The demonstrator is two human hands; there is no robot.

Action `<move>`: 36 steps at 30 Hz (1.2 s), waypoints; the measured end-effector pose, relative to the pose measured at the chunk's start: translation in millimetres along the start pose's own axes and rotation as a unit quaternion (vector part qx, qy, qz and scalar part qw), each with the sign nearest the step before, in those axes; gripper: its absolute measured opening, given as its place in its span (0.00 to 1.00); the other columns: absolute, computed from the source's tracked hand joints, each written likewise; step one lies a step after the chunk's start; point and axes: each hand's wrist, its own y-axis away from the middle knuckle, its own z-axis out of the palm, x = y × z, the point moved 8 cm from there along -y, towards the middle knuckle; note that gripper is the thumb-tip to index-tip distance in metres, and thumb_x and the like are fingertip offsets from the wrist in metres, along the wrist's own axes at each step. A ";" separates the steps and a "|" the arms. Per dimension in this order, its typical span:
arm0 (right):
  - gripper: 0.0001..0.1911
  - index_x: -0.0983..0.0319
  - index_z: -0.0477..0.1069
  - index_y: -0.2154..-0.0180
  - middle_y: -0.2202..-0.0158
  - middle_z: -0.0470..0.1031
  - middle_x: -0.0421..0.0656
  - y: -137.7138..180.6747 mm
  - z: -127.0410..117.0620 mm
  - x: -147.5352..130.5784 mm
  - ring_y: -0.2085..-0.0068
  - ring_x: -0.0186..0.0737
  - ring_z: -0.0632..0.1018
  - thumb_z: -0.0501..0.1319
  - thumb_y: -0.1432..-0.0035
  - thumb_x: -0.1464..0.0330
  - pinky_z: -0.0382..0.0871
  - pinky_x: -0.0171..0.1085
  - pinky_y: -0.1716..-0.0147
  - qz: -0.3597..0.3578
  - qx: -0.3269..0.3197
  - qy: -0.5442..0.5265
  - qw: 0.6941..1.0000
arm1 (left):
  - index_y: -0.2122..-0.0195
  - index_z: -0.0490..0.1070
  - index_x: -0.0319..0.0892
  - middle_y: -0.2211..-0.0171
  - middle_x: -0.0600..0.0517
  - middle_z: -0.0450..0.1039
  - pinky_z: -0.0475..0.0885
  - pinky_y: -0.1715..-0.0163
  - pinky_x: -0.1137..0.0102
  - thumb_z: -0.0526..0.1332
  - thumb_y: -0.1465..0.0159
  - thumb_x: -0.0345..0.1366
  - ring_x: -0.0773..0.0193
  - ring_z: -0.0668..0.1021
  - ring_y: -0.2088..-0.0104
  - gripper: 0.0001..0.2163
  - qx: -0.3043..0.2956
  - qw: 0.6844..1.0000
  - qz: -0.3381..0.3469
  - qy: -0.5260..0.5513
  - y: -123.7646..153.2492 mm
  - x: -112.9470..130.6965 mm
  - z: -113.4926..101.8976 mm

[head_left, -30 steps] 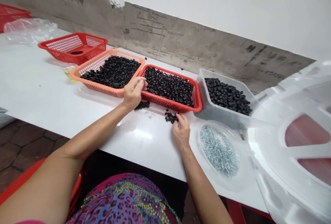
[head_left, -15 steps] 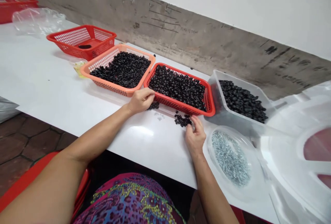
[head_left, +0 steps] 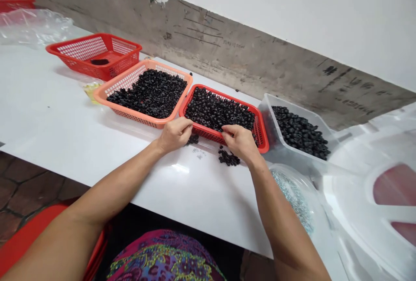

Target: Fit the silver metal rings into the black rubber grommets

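My left hand [head_left: 176,134] is closed in a pinch at the front left corner of the red basket [head_left: 264,137]; whatever its fingertips hold is too small to make out. Over the front rim of the same basket, my right hand [head_left: 239,140] is closed too, fingertips together, their contents hidden. Small black ring-shaped parts [head_left: 221,108] fill that basket. On the table just below my right hand lies a loose pile of small black pieces [head_left: 229,158]. A second little pile of black pieces [head_left: 193,139] sits beside my left hand, partly covered by it.
An orange basket [head_left: 103,94] of black pieces stands on the left, with another red basket [head_left: 94,69] behind it. On the right are a clear bin [head_left: 300,159] of black parts, a clear dish of small silvery pieces [head_left: 294,198] and a white plastic stool-like object [head_left: 354,190].
My right hand has moved up and left, from the loose black pile to the basket's front rim. The left hand stays near the basket corner. The view has shifted slightly.
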 end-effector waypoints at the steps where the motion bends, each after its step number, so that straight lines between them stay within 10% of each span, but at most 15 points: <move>1: 0.08 0.56 0.79 0.73 0.74 0.79 0.40 -9.8 6.2 -0.4 0.66 0.47 0.79 0.61 0.50 0.70 0.71 0.44 0.58 0.007 -0.023 -0.004 1.000 | 0.68 0.73 0.40 0.75 0.50 0.74 0.70 0.71 0.71 0.55 0.37 0.28 0.66 0.74 0.74 0.08 0.002 1.000 -0.002 -0.004 -0.1 -0.3 -0.4; 11: 0.10 0.59 0.80 0.67 0.68 0.80 0.44 19.8 3.8 -30.1 0.65 0.44 0.78 0.58 0.40 0.69 0.69 0.41 0.61 -0.068 0.000 0.035 0.997 | 0.74 0.75 0.40 0.75 0.49 0.75 0.66 0.72 0.69 0.57 0.37 0.33 0.62 0.75 0.73 0.11 -0.209 0.967 0.010 -0.147 7.0 -3.8 27.0; 20: 0.10 0.64 0.78 0.64 0.68 0.79 0.49 62.5 36.7 11.1 0.64 0.47 0.77 0.57 0.38 0.73 0.70 0.42 0.62 -0.064 -0.047 0.145 0.986 | 0.62 0.80 0.40 0.67 0.43 0.78 0.65 0.68 0.62 0.58 0.37 0.35 0.53 0.78 0.66 0.11 -0.392 0.888 -0.029 -0.238 28.4 1.8 67.5; 36: 0.05 0.64 0.76 0.64 0.68 0.72 0.47 81.8 91.0 -32.0 0.64 0.46 0.67 0.61 0.37 0.71 0.65 0.41 0.62 -0.192 -0.052 0.167 0.966 | 0.65 0.80 0.40 0.67 0.43 0.75 0.65 0.61 0.59 0.59 0.35 0.32 0.53 0.75 0.62 0.09 -0.350 0.905 0.036 -0.239 31.1 -2.9 78.3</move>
